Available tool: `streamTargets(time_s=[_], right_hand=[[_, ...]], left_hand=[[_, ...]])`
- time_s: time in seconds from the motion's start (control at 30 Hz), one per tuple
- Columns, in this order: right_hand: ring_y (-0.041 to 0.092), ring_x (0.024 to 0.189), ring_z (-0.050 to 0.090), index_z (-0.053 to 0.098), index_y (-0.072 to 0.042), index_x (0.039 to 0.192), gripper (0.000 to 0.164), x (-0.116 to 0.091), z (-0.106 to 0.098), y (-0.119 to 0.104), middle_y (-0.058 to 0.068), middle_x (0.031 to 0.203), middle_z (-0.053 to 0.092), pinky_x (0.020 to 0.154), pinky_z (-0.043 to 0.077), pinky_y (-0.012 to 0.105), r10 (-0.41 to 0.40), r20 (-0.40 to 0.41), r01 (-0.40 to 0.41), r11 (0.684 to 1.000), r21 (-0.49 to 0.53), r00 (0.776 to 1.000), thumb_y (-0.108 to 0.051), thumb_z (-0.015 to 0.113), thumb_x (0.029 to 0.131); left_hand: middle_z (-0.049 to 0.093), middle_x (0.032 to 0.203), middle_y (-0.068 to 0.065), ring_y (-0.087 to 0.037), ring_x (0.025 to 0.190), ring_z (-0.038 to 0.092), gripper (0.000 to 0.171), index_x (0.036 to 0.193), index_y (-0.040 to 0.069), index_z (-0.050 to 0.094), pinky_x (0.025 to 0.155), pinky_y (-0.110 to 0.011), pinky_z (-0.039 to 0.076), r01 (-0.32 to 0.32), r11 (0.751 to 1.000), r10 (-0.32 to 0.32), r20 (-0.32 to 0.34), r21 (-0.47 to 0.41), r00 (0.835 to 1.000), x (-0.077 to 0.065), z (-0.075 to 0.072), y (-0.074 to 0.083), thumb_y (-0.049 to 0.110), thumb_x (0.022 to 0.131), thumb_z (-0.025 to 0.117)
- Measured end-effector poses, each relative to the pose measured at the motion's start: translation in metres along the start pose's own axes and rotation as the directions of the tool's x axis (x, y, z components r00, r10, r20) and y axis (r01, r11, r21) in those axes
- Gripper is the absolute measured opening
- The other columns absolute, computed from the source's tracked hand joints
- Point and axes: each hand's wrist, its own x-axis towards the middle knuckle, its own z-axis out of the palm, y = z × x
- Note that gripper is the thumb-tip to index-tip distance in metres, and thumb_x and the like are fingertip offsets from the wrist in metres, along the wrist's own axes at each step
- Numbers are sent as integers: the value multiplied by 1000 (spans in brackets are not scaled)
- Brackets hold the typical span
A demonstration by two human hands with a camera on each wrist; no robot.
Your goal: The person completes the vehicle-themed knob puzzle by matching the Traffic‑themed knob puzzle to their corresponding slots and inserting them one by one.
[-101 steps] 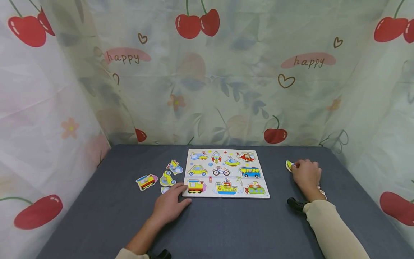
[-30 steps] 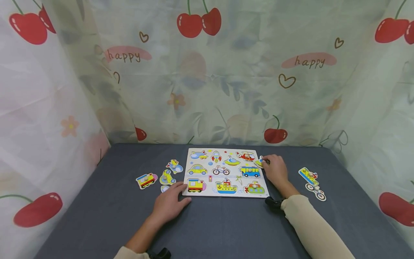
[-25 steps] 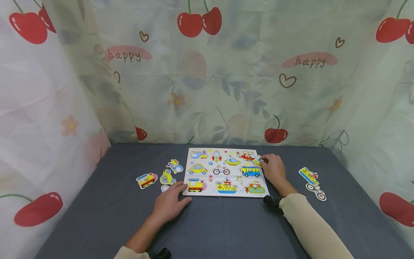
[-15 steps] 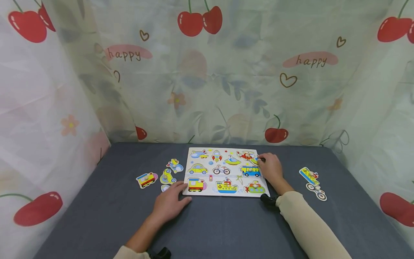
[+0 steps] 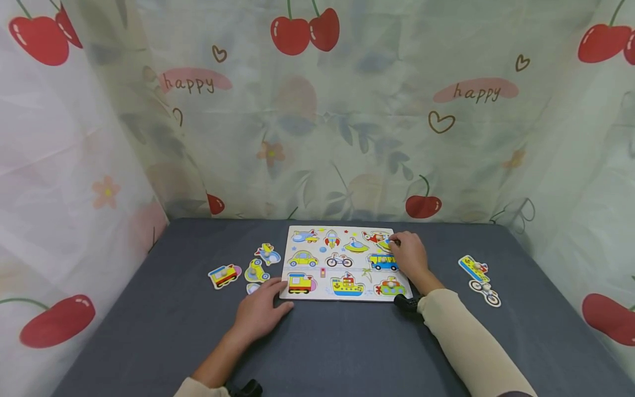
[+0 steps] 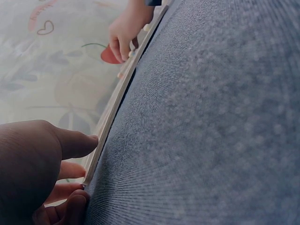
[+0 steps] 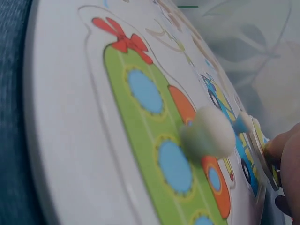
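Observation:
My right hand [image 5: 412,256] pinches a flying saucer puzzle piece [image 5: 384,244] over the upper right of the puzzle board [image 5: 322,295], overlapping the helicopter picture [image 5: 372,237]. In the right wrist view the piece [image 7: 262,145] is tilted, seen nearly edge-on beside my fingertips. Below it, a bus piece [image 5: 379,261] and a green submarine piece [image 7: 136,126] with a pale knob sit in the board. My left hand [image 5: 258,311] lies at the board's lower left corner, fingers relaxed; the left wrist view shows the thumb [image 6: 79,143] along the board's edge.
Left of the board lie a train piece [image 5: 225,276], a yellow car piece [image 5: 256,271], an airplane piece [image 5: 268,254] and one partly hidden by the left hand. A ship piece [image 5: 473,268] and a bicycle piece [image 5: 485,293] lie at the right on the dark tablecloth [image 5: 347,347].
My right hand picked up the saucer piece from the table's right side and carried it left, past the board's right edge, over the helicopter picture. My left hand has stayed put.

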Motion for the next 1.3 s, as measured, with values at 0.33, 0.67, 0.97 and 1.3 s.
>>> streamTargets(time_s=[0.33, 0.67, 0.97, 1.3], right_hand=[[30, 100, 54, 72, -4, 106, 19, 5, 6, -13, 13, 107, 65, 88, 44, 48, -20, 38, 20, 1000, 5, 999, -17, 62, 95], [29, 94, 54, 72, -4, 106, 20, 7, 7, -14, 12, 103, 66, 83, 45, 47, -5, 18, 6, 1000, -25, 1000, -17, 64, 92], [30, 93, 53, 72, -2, 104, 24, 6, 7, -9, 12, 98, 64, 86, 42, 48, 50, -24, -51, 996, -77, 998, -21, 64, 92], [31, 100, 53, 73, -6, 105, 22, 8, 6, -24, 12, 104, 65, 93, 40, 49, 30, -24, -32, 998, -56, 999, -21, 63, 92]], left_hand=[[52, 138, -6, -29, 124, 52, 53, 133, 15, 61, 96, -54, 43, -9, 1000, 9, 2, 3, 1000, 0, 0, 0, 37, 87, 72], [52, 139, -6, -29, 124, 52, 53, 134, 15, 61, 97, -53, 42, -8, 1000, 8, 4, -1, 1000, 1, 0, 0, 37, 87, 72], [53, 138, -7, -29, 123, 52, 53, 133, 14, 61, 96, -53, 43, -12, 1000, 12, -2, 0, 1000, 0, -1, 0, 36, 87, 72], [53, 138, -7, -29, 123, 52, 53, 133, 14, 61, 96, -53, 43, -8, 1000, 8, 3, 1, 1000, 0, -1, 1, 37, 87, 72]])
